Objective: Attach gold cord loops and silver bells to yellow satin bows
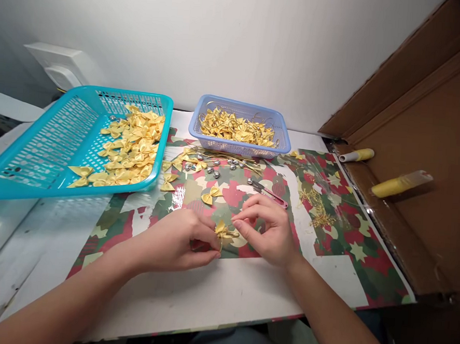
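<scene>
My left hand [179, 241] pinches a small yellow ribbon bow [221, 228] low over the camouflage-patterned mat [343, 236]. My right hand [267, 229] is closed beside it, its fingertips on a thin gold cord at the bow. Another loose yellow bow [211, 195] lies just beyond the hands. Small red-handled snips [268, 192] lie past my right hand.
A teal basket [40, 145] at the left holds several yellow bows. A lilac basket [240, 126] at the back holds bows with gold cords. Silver bells [214, 167] and loose cords lie between them. Gold cord scraps [317, 206] lie at right. A cardboard box [425, 168] holds two yellow-capped tubes.
</scene>
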`<state>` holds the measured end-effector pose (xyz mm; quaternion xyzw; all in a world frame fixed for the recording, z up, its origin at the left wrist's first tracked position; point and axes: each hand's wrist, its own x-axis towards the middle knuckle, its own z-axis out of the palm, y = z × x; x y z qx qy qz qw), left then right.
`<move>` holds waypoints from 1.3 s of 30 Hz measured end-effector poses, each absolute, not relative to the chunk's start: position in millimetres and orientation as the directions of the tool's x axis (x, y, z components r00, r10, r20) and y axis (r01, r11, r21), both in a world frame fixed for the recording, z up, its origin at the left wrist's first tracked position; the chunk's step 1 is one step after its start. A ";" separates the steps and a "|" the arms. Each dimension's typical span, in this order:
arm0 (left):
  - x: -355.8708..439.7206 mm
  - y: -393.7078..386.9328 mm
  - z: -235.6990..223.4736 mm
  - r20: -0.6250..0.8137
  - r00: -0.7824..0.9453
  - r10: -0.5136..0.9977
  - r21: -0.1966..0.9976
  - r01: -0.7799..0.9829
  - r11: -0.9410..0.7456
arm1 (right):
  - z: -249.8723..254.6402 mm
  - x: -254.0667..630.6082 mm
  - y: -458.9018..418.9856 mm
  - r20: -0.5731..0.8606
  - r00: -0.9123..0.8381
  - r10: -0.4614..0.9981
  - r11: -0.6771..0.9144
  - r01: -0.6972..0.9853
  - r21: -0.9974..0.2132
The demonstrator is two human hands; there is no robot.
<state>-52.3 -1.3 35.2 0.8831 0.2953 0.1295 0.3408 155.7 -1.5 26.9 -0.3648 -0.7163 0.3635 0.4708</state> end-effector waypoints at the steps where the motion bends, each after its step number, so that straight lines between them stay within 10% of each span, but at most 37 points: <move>1: -52.4 -1.1 34.5 0.055 0.796 0.603 0.654 0.428 -0.624 | 27.4 155.7 -1.3 0.406 -0.267 0.874 0.460 0.187 -0.868; 11: -47.6 -2.9 31.0 0.224 0.733 0.642 0.660 0.370 -0.654 | 26.1 154.0 -0.6 0.327 -0.131 0.936 0.346 0.176 -0.921; 29: -47.0 -1.9 19.9 0.306 0.739 0.599 0.169 0.578 -0.799 | 15.6 146.5 -6.3 0.049 -0.026 0.998 0.046 -0.117 -0.992; 39: -55.1 13.0 15.7 0.245 0.593 0.767 0.432 0.641 -0.634 | 13.1 145.6 -3.7 0.052 0.016 0.999 0.054 -0.087 -0.995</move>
